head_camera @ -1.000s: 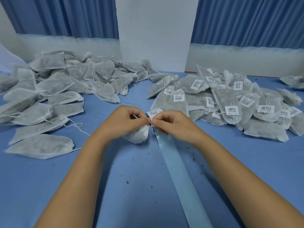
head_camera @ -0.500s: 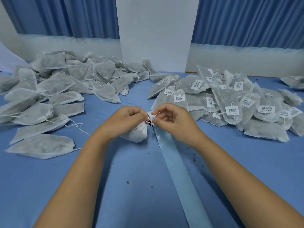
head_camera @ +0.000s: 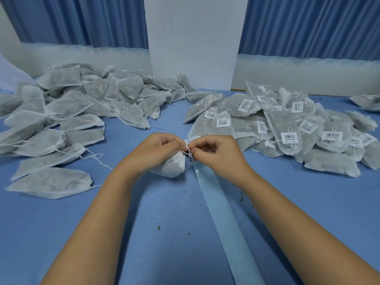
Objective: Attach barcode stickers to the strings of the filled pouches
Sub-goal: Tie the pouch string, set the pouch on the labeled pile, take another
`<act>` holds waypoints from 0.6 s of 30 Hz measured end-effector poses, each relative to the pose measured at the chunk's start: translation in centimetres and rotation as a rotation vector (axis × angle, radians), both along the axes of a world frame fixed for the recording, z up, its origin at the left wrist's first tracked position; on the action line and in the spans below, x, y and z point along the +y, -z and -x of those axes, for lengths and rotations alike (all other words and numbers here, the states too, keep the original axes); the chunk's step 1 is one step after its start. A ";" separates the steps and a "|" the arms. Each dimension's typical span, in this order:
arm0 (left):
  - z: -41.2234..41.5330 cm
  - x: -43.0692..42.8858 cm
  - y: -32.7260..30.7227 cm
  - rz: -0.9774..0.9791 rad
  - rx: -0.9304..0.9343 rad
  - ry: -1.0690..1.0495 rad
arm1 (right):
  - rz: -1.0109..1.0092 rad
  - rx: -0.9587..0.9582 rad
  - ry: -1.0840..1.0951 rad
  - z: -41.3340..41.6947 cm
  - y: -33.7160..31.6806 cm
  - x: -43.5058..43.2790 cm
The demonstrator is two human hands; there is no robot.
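Left hand [head_camera: 156, 150] curled round the top of a white pouch [head_camera: 172, 166], right hand [head_camera: 213, 151] pinching its string [head_camera: 188, 154], sticker [head_camera: 192, 139] just above, blue strip [head_camera: 224, 210] below.

Right-hand heap: white barcode stickers [head_camera: 288, 138] on the pouches [head_camera: 329, 163], each with black bars and one short row of characters (too blurred to read).
Held sticker [head_camera: 192, 139]: small print, also unreadable.

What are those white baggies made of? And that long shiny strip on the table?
The pouches look like thin, matte non-woven fabric or filter paper: dark filling shows faintly through. The strip looks like glossy backing paper, maybe plastic film: it reflects light.
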State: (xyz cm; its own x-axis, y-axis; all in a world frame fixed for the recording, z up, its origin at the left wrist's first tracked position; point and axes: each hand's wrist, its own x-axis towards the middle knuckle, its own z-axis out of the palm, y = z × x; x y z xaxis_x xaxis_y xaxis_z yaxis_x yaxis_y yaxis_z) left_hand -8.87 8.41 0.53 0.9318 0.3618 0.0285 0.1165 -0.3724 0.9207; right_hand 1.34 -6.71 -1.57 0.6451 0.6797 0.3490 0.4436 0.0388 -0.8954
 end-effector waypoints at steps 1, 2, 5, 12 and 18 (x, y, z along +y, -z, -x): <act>0.0 0.0 0.0 0.004 -0.008 0.000 | -0.012 0.012 -0.003 0.0 0.0 0.0; 0.0 0.0 0.0 0.012 -0.020 0.000 | -0.024 0.029 -0.009 0.0 0.1 0.0; 0.0 0.1 0.0 0.029 -0.051 -0.005 | -0.058 0.089 -0.033 0.1 0.1 0.1; 0.0 -0.2 0.3 -0.049 -0.062 0.031 | -0.063 0.114 -0.019 -0.1 0.2 0.3; -0.1 -0.2 0.6 -0.141 -0.060 -0.002 | -0.103 0.175 -0.002 -0.3 0.0 0.3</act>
